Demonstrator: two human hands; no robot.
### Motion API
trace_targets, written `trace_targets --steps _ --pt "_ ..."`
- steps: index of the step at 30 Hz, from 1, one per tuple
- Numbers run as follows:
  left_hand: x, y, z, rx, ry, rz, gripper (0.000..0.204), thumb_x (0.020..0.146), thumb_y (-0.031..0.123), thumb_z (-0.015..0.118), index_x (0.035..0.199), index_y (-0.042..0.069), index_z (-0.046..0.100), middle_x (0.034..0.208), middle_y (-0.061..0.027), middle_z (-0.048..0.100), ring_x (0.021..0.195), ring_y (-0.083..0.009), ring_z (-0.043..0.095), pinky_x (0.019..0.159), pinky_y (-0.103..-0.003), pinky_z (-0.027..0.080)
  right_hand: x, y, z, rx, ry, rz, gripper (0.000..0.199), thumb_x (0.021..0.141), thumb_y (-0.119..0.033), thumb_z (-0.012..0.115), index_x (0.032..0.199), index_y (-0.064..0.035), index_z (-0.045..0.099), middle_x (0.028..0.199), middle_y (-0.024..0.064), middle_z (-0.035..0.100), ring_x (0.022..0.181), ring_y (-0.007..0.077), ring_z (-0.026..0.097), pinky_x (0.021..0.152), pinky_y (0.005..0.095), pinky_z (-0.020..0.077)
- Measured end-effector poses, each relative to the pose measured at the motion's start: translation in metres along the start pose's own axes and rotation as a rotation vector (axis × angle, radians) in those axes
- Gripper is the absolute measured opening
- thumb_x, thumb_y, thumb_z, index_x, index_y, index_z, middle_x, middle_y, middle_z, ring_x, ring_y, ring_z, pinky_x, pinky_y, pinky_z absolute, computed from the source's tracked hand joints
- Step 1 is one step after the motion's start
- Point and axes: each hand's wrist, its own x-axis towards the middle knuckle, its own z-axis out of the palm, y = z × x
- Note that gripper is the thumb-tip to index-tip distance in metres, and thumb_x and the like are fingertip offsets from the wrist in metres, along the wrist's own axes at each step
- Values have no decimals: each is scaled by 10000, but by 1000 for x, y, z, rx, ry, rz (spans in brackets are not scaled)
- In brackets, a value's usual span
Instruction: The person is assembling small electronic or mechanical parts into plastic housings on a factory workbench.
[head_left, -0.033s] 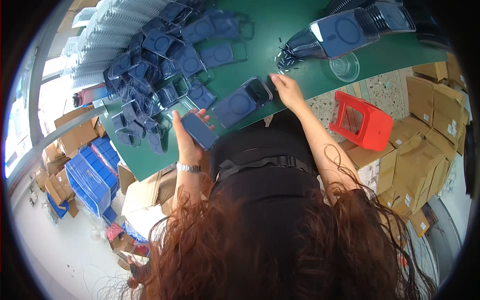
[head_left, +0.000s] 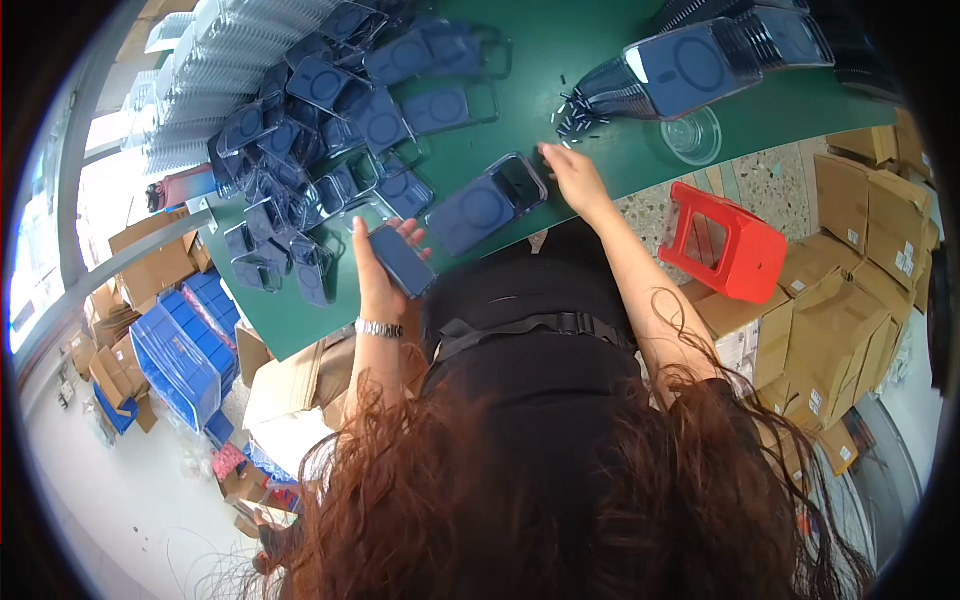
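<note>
Bare green table (head_left: 560,70) between case piles (head_left: 330,130)

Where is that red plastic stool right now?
In the head view the red stool stands on the speckled floor at the person's right, just off the green table, beside the cardboard boxes and right forearm.

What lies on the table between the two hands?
In the head view, an open clear clamshell pack with a dark blue phone case lies between left hand and right hand.
</note>
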Motion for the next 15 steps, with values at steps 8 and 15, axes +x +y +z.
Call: trace_targets --steps 8,15 --pt "39 -37 -10 -241 -188 -264 722 891 719 507 1113 37 593 1035 -108 660 900 -239 644 780 -383 555 -10 -43 8 266 -199 239 790 1020 -588 361 1466 63 398 1492 203 452 1396 268 416 1147 366 298" --pt "9 -15 -9 -224 -157 -248 715 911 686 512 1106 4 599 1050 -121 666 936 -266 662 802 -380 569 -49 -78 13 269 -267 288 786 1030 -588 336 1441 75 428 1472 192 477 1378 259 434 1143 331 296"
